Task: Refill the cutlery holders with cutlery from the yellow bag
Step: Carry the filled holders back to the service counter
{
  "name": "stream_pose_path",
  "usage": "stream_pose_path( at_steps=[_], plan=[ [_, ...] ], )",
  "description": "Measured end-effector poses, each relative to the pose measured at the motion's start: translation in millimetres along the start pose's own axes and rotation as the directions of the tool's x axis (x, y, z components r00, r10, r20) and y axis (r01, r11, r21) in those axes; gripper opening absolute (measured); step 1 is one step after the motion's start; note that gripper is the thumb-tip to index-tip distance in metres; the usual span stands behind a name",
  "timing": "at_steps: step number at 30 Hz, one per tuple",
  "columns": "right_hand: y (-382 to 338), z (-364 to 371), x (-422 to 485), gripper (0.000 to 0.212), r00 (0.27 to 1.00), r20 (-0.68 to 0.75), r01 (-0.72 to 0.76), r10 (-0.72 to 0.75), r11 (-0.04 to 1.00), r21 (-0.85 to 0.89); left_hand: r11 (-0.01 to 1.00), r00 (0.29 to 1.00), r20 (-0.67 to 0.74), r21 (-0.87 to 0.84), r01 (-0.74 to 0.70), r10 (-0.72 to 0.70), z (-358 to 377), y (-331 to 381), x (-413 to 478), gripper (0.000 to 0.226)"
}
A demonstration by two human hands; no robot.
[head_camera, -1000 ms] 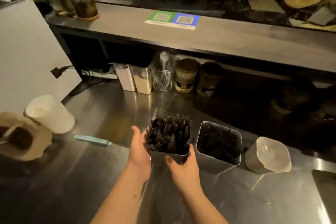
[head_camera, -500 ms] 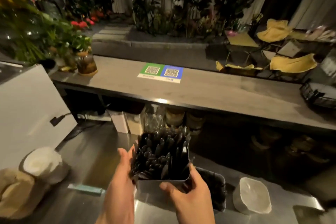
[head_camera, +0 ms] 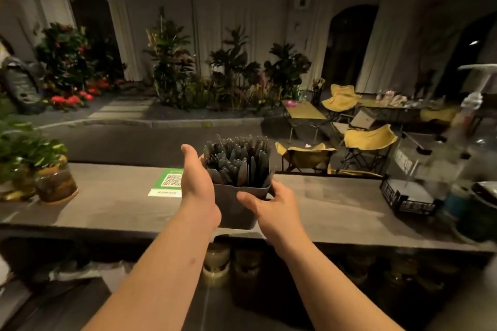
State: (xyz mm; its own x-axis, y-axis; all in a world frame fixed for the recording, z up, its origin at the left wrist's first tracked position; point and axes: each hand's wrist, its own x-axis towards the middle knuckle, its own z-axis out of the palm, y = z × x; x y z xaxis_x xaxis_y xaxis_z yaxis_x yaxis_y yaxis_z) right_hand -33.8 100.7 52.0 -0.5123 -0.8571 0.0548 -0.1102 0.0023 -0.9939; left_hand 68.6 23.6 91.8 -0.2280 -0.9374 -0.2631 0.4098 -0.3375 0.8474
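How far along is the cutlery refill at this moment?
Done: one holder looks packed full of dark cutlery. In hand: the left hand and right hand grip its sides over the upper counter; whether it has touched down is unclear. Left: setting it down and letting go. The yellow bag and other holders are out of view.

You can make out a QR code on the green sticker (head_camera: 167,182) on the counter (head_camera: 336,208). Its caption and the black crate's (head_camera: 403,195) labels are too blurred to read.
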Motion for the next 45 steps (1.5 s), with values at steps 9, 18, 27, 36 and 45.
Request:
stream_pose_path(
  at_steps=[9,18,27,36,45],
  plan=[
    [43.3,-9.9,93.1,0.067,0.991,-0.111,-0.087,0.078,0.992,-0.086,0.985,0.981,0.133,0.116,0.128,-0.144,10.0,-45.9,123.2,0.122],
    [47.4,-12.2,111.4,0.063,0.985,-0.112,-0.139,0.128,0.986,-0.096,0.978,0.988,0.127,0.196,0.067,-0.093,15.4,-34.2,123.2,0.102],
    [62.1,-63.4,-27.4,0.024,0.998,-0.011,0.051,-0.054,0.984,-0.172,0.935,0.974,0.217,0.354,-0.017,-0.065,-31.3,-82.7,-44.5,0.068],
    [233.5,-83.1,-188.9,0.039,0.9,-0.203,-0.433,0.385,0.837,-0.335,0.753,0.981,-0.084,0.631,0.187,-0.173,-146.8,-261.2,-116.9,0.037],
    [244.5,-52.6,-217.0,0.047,0.816,0.026,-0.579,0.578,0.815,0.04,0.844,0.922,-0.091,0.377,0.381,-0.376,-148.7,-278.7,-157.4,0.047]
  ],
)
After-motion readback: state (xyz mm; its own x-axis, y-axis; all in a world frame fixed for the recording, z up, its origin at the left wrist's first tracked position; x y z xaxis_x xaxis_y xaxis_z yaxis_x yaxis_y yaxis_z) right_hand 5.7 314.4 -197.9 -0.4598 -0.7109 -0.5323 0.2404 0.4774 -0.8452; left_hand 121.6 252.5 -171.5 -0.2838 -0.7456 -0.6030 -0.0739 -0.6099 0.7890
